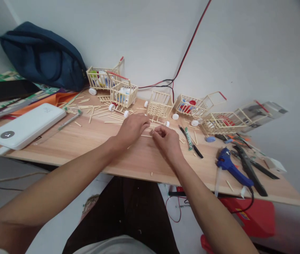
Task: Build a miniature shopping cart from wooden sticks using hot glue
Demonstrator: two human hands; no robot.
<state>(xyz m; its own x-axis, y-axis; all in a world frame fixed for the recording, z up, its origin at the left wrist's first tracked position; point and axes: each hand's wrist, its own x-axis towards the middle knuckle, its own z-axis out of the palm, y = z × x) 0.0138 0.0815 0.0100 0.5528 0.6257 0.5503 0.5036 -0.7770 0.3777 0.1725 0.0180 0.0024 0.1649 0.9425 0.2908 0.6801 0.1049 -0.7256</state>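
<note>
The left hand (132,128) is resting curled on the board (86,141), its fingertips bending down over a stick (146,135); whether it is gripping cannot be told. The right hand (166,139), at its 3 o'clock, is pinching the stick's other end with its fingers closed. A cart (160,104) is standing at 12 o'clock, and a glue gun (231,165) is lying at 4 o'clock.

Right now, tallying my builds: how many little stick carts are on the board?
5 carts: one by the blue bag, the next beside it, one beyond the left hand, two farther right. Others may be hidden.
</note>
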